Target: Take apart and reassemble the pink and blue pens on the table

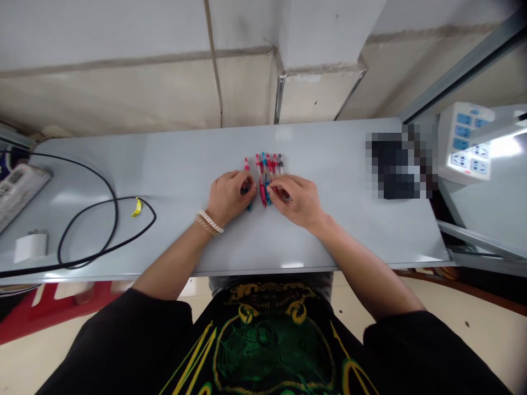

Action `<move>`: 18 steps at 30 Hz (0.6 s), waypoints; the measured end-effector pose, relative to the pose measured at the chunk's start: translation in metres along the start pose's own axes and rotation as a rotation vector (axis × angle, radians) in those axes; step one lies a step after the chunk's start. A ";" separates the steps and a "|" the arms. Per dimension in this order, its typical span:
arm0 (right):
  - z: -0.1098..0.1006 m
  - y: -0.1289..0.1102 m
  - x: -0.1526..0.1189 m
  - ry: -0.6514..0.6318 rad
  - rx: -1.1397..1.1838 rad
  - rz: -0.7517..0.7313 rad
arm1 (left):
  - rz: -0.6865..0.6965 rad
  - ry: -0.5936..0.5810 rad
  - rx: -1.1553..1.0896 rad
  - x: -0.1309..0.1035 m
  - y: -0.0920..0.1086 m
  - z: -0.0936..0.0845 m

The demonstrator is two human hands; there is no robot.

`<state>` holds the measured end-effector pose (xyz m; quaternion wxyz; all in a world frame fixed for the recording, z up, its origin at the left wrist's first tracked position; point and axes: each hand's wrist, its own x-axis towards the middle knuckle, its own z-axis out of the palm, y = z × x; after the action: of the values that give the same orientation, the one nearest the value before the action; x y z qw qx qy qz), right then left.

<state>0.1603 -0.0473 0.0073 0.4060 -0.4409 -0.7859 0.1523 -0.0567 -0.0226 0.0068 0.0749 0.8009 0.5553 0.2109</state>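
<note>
Several click pens lie side by side in a row near the middle of the grey table point(177, 164). Among them are a red pen point(262, 189) and a blue pen point(264, 158), with a dark-topped pen point(280, 160) at the right end. My left hand point(231, 193) is closed at the row's left side, its curled fingers on a pink-topped pen point(246, 163) whose lower end pokes out beneath. From the right, my right hand point(297, 200) pinches thumb and finger together at the pens' middle, covering the lower parts of those on the right.
A black cable point(116, 203) with a yellow tag point(136, 207) loops across the table's left side, near a white charger point(31, 247). A blurred dark object point(393, 167) lies at right. Beyond it is a white power strip point(467, 141). A wall borders the back edge.
</note>
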 end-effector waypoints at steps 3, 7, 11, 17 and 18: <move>0.001 -0.002 -0.001 -0.011 -0.010 -0.026 | -0.026 0.013 -0.031 0.001 -0.003 0.002; 0.003 -0.003 -0.002 -0.001 -0.046 -0.079 | -0.067 0.052 -0.092 0.000 -0.005 0.007; 0.004 -0.003 -0.003 0.065 -0.071 -0.165 | -0.125 0.112 -0.196 -0.001 -0.004 0.010; 0.005 -0.003 -0.005 -0.021 -0.068 -0.128 | -0.110 0.111 -0.130 0.000 -0.002 0.006; 0.005 -0.003 -0.005 -0.044 -0.065 -0.112 | -0.095 0.102 -0.101 0.000 -0.001 0.005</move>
<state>0.1565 -0.0522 0.0038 0.3820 -0.4058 -0.8226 0.1132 -0.0558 -0.0215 0.0017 0.0968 0.7571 0.5843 0.2756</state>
